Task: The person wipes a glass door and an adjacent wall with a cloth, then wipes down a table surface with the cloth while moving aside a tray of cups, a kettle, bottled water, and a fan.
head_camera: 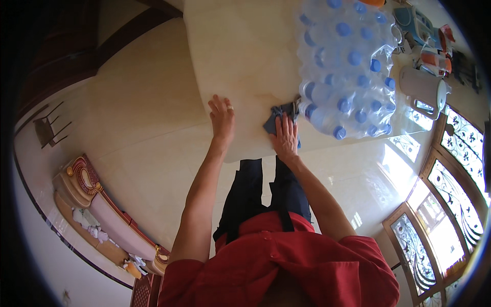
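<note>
A beige tabletop (245, 57) lies before me. Near its left edge, my left hand (223, 117) rests with spread fingers and a ring on one of them, holding nothing. My right hand (285, 136) lies flat on a crumpled blue-grey cloth (272, 123), pressing it against the tabletop. The cloth's far end lies close to the corner of a shrink-wrapped pack of clear plastic bottles with blue caps (345, 73). A faint brownish stain shows on the tabletop above the cloth.
Right of the bottles stand a light-coloured pitcher (422, 87), an orange-and-clear container (435, 61) and a blue object (416, 27). A sofa with carved ends (122, 226) and a small chair (46, 131) stand at left. Ornate glass doors (450, 192) are at right.
</note>
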Motion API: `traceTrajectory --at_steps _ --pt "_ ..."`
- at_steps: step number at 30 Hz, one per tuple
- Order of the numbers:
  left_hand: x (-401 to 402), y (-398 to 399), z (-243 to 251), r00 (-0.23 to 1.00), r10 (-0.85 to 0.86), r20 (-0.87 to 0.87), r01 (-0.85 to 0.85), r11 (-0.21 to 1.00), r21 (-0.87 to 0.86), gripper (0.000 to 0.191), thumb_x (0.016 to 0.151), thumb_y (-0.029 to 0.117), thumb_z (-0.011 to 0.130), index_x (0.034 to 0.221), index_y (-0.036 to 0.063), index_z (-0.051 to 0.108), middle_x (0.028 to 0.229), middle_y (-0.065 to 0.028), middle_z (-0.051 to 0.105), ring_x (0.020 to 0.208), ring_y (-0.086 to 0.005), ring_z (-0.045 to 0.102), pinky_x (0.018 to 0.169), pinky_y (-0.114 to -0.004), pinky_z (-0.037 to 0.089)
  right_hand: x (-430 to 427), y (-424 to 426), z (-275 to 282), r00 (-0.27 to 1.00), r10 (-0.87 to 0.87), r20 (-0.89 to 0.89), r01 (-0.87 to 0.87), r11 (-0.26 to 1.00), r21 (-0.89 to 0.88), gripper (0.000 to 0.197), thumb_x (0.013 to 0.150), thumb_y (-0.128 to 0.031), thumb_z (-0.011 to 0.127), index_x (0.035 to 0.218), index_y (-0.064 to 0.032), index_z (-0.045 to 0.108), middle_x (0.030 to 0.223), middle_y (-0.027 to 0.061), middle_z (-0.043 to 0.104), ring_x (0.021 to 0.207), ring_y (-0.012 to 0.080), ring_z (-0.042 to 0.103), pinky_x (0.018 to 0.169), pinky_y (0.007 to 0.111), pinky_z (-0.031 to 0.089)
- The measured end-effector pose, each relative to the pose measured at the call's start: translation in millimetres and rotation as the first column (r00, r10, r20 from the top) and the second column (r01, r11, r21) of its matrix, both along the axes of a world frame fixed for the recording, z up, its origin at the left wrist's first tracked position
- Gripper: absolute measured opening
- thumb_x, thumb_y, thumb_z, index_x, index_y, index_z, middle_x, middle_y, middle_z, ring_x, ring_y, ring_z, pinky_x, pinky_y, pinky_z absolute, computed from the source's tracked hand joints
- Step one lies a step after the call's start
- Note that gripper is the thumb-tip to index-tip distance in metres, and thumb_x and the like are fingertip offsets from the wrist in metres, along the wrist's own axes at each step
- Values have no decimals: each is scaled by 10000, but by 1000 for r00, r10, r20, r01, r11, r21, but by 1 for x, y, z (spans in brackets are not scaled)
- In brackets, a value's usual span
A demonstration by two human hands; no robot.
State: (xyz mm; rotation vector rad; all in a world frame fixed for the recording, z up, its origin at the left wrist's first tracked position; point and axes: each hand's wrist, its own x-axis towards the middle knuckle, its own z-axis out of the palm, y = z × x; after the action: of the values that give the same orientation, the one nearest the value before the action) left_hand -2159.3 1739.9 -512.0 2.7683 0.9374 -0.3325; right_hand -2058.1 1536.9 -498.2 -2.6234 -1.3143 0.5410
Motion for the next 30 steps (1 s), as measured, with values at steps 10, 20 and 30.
traceTrajectory --at_steps 10,20,30 --pt "11 -3 10 982 164 89 -153 981 -117 464 778 -12 549 1228 -38 437 1336 -319 270 1170 -492 359 782 -439 484 109 139 -20 967 -136 217 95 977 191 664 819 -374 536 1323 -4 310 1395 237 237 1279 379 259 995 514 266" --pt "5 -4 10 996 16 -93 -9 997 78 524 758 -5 573 1257 -7 415 1351 -287 262 1192 -462 339 751 -403 494 67 87 -20 979 -50 199 25 991 128 651 791 -357 563 1316 -36 352 1393 198 276 1248 355 308 989 544 254" --pt "4 -2 24 986 12 -169 -8 1000 24 586 735 -23 584 1284 39 389 1387 -258 201 1215 -438 319 605 -343 564 -28 -20 1 981 148 -123 -148 989 13 687 729 -350 643 1307 -89 379 1416 135 264 1284 295 285 1025 497 246"
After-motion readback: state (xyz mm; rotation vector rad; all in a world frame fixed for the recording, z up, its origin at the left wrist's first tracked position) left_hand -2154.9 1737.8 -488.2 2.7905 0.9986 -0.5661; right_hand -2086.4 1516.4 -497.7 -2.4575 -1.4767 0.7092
